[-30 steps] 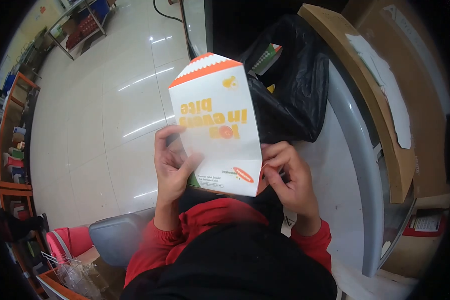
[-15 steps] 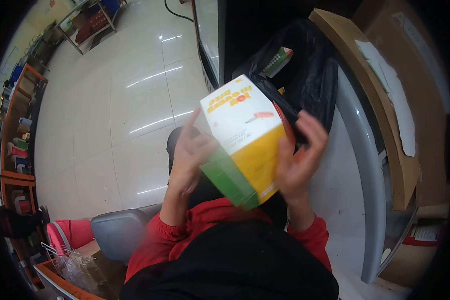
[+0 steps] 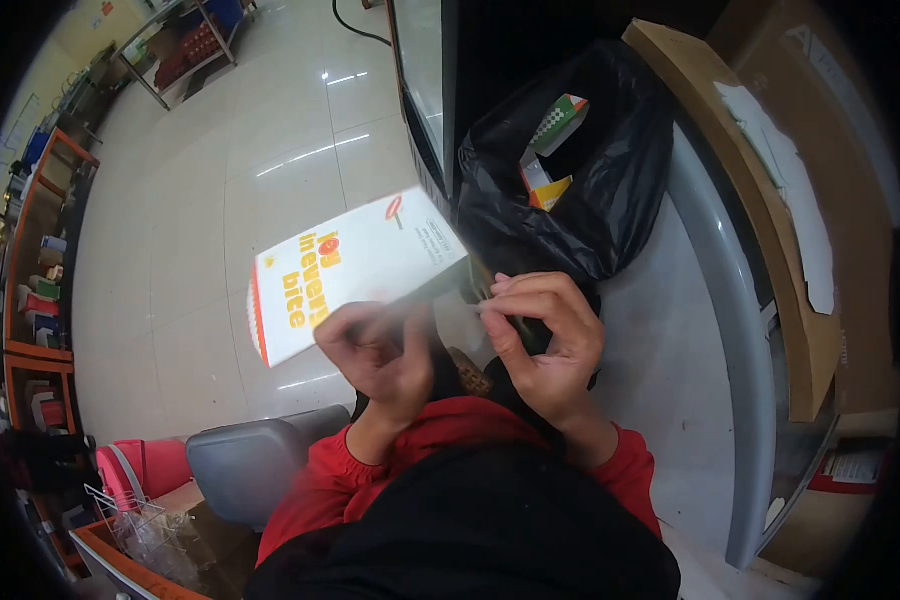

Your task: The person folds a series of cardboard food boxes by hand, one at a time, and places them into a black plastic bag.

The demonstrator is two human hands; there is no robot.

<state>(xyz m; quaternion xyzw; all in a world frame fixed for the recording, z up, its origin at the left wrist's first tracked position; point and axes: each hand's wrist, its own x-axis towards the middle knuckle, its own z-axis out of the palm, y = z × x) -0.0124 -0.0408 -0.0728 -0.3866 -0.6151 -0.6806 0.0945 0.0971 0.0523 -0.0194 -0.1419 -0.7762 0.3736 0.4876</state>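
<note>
A white food carton (image 3: 355, 260) printed "Joy in every bite" hangs in front of me, tilted, with a red-orange scalloped edge at its left. My left hand (image 3: 382, 355) is closed at the carton's lower side, its fingers curled and somewhat blurred. Near the carton's right end, my right hand (image 3: 550, 335) pinches thumb to fingertips on what looks like a thin flap edge, blurred there. Beyond my right hand stands a black plastic bag (image 3: 610, 220), its mouth open. Inside it lie a green and white carton piece (image 3: 560, 122) and a yellow piece (image 3: 552, 193).
A grey curved frame (image 3: 735, 330) and large cardboard pieces (image 3: 805, 385) stand at the right. A grey seat (image 3: 250, 465) and a pink bag (image 3: 150, 468) are at lower left. Orange-edged shelves (image 3: 40, 245) line the far left. Tiled floor (image 3: 280, 110) spreads ahead.
The carton has turned and swung left, showing its white face instead of the yellow and green sides. My right hand has moved left and closed to a pinch. More of the bag's mouth shows.
</note>
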